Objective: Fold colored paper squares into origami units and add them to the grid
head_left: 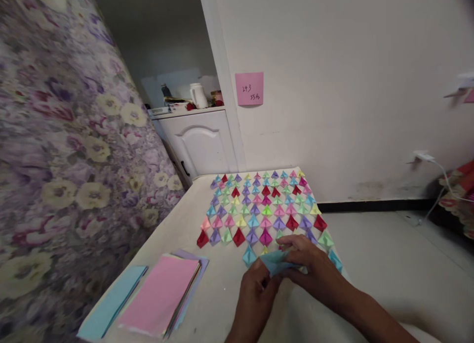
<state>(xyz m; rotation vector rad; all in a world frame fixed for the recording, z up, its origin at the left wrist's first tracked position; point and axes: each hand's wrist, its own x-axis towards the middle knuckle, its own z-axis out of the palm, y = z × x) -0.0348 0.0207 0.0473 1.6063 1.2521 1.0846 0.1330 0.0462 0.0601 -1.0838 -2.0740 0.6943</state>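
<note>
Between my two hands is a light blue sheet of folding paper point(274, 262), partly folded and partly covered by my fingers. My left hand point(257, 288) pinches its left and lower edge. The right hand point(305, 261) grips the other side, thumb below and fingers above. Just beyond them, rows of small folded paper pieces point(265, 235) in many colours cover the table. The closest is a blue folded piece point(249, 255) just beyond my left hand; part of the front row is hidden behind my right hand.
On the cream tabletop point(177, 234), a stack of coloured paper with pink on top point(163, 293) lies left, beside a blue paper stack point(113, 303). A floral curtain point(74, 135) hangs at left. A white wall point(333, 86) stands behind, with a pink note point(249, 89) on it.
</note>
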